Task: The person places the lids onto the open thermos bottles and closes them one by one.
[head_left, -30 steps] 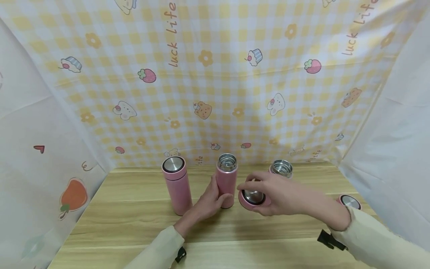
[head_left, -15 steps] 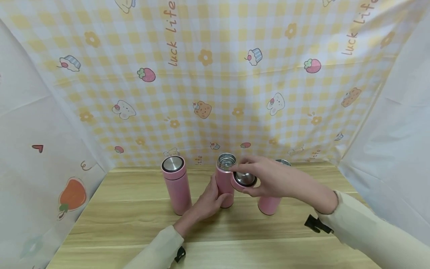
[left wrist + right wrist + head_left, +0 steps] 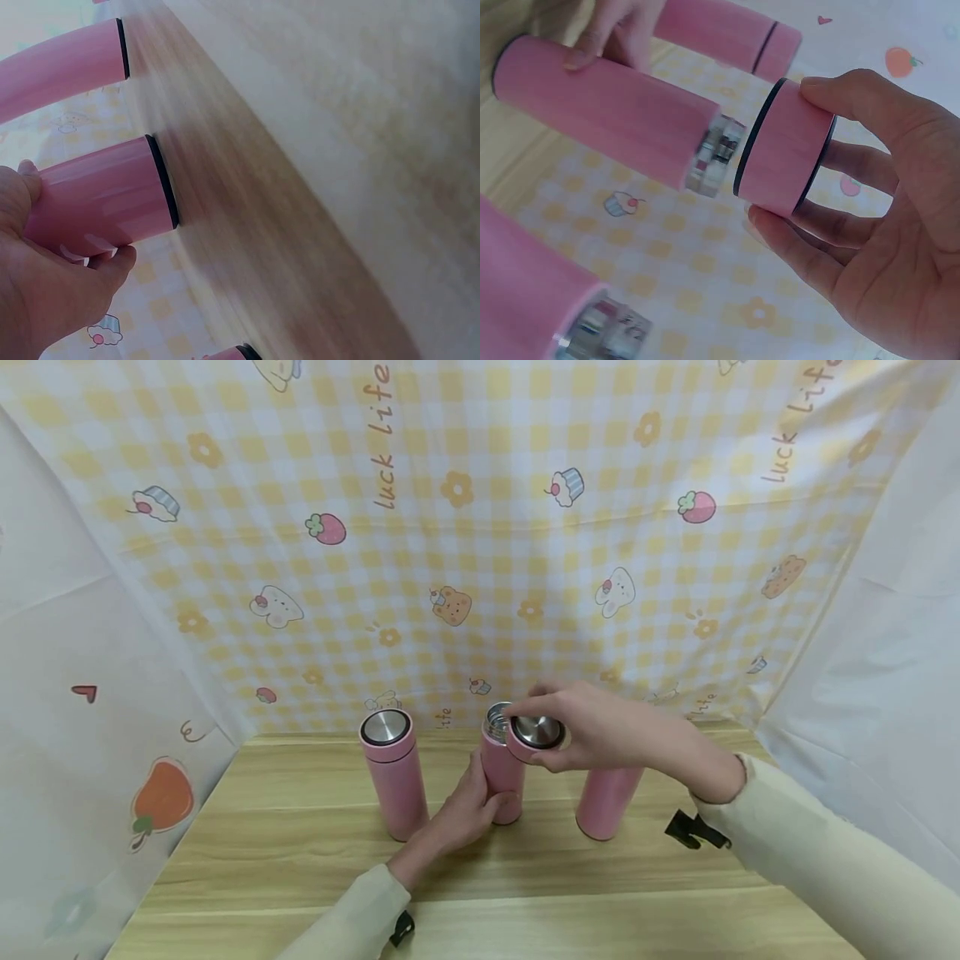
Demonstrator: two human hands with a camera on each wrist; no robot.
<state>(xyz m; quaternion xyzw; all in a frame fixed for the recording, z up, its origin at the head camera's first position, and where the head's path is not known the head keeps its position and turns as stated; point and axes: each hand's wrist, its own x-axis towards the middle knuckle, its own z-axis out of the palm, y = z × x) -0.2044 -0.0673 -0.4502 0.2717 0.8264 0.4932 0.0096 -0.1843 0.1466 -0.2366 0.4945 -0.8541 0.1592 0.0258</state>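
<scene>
My left hand grips the body of a pink thermos bottle that stands upright on the wooden table. Its metal neck is bare. Thumb and fingers of my right hand hold a pink lid with a steel top by its sides. In the right wrist view the lid sits just off the end of the neck, a narrow gap between them. From the head, the lid overlaps the right side of the bottle's mouth. The left wrist view shows my fingers curled round the bottle's lower body.
To the left stands a pink thermos with its lid on. Another pink thermos stands at the right, partly behind my right hand; its metal neck is uncovered. A yellow checked cloth hangs behind the table.
My right hand has carried the lid leftward and up, from beside the middle bottle to its mouth. The lid at the far right is now hidden by the right sleeve. My left hand stays put.
</scene>
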